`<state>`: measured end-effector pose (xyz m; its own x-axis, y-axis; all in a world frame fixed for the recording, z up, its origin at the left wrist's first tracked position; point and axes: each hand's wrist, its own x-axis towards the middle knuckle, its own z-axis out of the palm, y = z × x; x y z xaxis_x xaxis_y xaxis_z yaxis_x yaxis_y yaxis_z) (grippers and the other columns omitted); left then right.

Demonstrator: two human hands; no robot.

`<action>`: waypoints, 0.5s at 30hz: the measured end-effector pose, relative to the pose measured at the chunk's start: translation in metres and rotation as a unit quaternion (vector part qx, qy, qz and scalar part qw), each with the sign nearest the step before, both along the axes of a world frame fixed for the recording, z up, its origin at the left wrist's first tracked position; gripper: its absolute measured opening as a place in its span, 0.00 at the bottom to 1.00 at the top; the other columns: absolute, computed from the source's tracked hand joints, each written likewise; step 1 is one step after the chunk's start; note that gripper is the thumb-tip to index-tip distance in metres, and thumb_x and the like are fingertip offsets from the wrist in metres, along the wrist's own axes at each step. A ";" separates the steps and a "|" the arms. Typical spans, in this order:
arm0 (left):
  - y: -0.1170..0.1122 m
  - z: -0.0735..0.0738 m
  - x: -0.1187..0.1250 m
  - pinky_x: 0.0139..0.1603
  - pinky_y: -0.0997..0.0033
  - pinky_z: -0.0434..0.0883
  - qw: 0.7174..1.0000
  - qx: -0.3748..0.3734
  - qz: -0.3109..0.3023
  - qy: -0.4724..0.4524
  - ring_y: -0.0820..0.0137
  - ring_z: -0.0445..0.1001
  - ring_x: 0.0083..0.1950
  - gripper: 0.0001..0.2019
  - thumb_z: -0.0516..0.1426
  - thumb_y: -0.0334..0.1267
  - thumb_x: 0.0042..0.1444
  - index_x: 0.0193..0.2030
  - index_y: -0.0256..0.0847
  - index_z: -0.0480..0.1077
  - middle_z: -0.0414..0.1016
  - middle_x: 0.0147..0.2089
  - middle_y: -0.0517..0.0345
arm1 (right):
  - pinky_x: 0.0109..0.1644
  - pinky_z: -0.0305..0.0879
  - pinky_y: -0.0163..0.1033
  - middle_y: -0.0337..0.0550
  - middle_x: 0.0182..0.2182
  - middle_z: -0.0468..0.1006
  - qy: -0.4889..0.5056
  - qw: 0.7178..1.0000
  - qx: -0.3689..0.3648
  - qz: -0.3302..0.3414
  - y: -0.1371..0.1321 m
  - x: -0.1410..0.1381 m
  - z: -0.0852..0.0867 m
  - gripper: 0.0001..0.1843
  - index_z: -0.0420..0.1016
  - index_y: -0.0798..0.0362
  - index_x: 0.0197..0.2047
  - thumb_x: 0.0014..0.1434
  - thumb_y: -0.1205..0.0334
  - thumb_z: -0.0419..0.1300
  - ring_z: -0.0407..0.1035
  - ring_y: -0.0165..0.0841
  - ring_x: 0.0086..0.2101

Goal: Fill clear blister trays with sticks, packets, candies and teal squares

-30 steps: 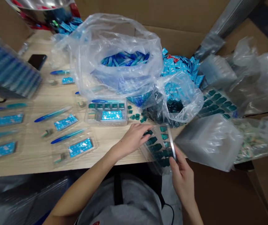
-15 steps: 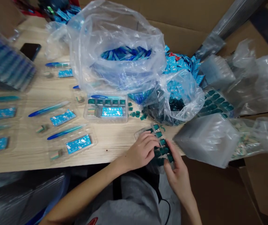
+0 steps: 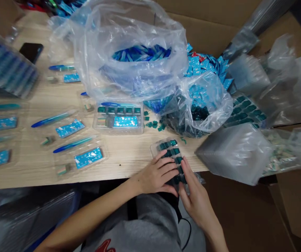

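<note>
My two hands meet over a clear tray [image 3: 153, 149] of dark green pieces [image 3: 175, 151]; it lies directly under and between them, with its far end showing beyond my fingertips. My left hand [image 3: 157, 176] is laid open across the tray's left side, fingers slightly spread and touching the pieces, thumb toward the near end. My right hand [image 3: 194, 190] is at the tray's right side, fingers and thumb a little apart with their tips on it; I cannot tell whether they grip.

Just past my fingers, some loose green bits [image 3: 155, 124] lie on the desk [image 3: 129, 150], and beyond them to the right stands a small bag [image 3: 179, 121] with more green pieces inside. Farther off, straight ahead, sits a large clear bag [image 3: 139, 79] of blue pens. Well left of my left hand lies a blue packet [image 3: 88, 158] beside a pen [image 3: 73, 144]. Near my right hand, beyond it, leans a clear plastic stack [image 3: 238, 152].
</note>
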<state>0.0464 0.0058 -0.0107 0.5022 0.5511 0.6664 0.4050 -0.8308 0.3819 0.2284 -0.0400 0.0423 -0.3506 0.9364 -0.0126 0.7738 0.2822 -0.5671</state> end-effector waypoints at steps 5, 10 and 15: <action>0.003 0.004 0.002 0.70 0.50 0.54 1.000 0.023 -0.002 -0.004 0.65 0.73 0.47 0.24 0.52 0.57 0.59 0.42 0.35 0.72 0.80 0.40 0.53 | 0.63 0.59 0.47 0.39 0.67 0.52 0.060 0.998 -0.024 -0.011 0.003 0.004 -0.002 0.36 0.38 0.37 0.70 0.65 0.68 0.48 0.52 0.35 0.63; 0.006 0.004 0.003 0.69 0.51 0.55 0.999 0.035 -0.012 -0.010 0.65 0.74 0.45 0.25 0.54 0.58 0.57 0.41 0.34 0.73 0.80 0.38 0.54 | 0.62 0.59 0.51 0.40 0.63 0.62 0.152 0.982 -0.069 -0.092 0.009 0.010 -0.002 0.27 0.56 0.42 0.67 0.65 0.63 0.49 0.58 0.38 0.61; 0.003 0.004 0.000 0.68 0.51 0.56 1.000 0.013 -0.007 -0.014 0.63 0.74 0.48 0.25 0.56 0.58 0.55 0.45 0.35 0.71 0.80 0.41 0.52 | 0.64 0.57 0.52 0.37 0.59 0.68 0.183 0.966 -0.055 -0.177 0.014 0.023 0.014 0.22 0.66 0.40 0.60 0.64 0.61 0.53 0.60 0.39 0.60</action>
